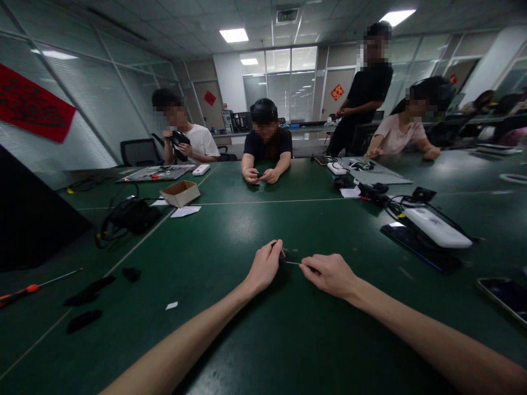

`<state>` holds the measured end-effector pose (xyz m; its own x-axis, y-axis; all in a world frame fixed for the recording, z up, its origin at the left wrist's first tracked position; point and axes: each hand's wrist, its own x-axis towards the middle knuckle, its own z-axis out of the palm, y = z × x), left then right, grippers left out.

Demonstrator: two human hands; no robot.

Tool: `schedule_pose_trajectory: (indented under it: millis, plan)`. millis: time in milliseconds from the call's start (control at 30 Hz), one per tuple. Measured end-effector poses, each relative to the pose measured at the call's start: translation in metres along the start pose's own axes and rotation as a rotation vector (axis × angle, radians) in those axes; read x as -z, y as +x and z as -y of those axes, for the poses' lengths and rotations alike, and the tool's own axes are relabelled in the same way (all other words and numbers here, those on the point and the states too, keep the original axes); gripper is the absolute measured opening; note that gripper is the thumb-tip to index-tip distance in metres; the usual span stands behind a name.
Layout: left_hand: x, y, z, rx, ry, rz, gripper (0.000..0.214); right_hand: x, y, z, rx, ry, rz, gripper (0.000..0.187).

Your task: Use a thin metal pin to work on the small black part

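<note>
My left hand (264, 266) is closed around a small black part (281, 255), mostly hidden by the fingers. My right hand (331, 274) pinches a thin screwdriver (292, 263); its slim metal shaft points left and reaches the black part, while the handle is largely covered by my palm. Both hands are just above the green table (230, 334). To the left lie a small black piece (131, 274), a long black piece (89, 291) and another black piece (84, 321). A white scrap (172, 305) is nearer to my left forearm.
An orange-handled screwdriver (31, 288) lies far left. Beyond it are a black cabled device (138, 214) and a cardboard box (181, 193). On the right are a white power bank-like block (437, 226), cables and phones (504, 296). Several people occupy the far side.
</note>
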<state>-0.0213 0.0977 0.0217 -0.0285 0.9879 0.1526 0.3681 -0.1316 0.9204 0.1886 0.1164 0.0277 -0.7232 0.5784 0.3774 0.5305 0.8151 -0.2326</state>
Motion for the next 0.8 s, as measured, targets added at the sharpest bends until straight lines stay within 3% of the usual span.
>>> schedule_pose_trajectory:
  millis: [567, 800]
  plan:
    - [-0.002, -0.004, -0.011, -0.095, 0.177, -0.024, 0.044, 0.0, -0.002, 0.0, -0.023, -0.041, -0.007, 0.033]
    - [-0.004, -0.009, -0.015, -0.12, 0.256, 0.004, 0.04, 0.007, -0.005, 0.006, 0.041, -0.207, 0.03, 0.029]
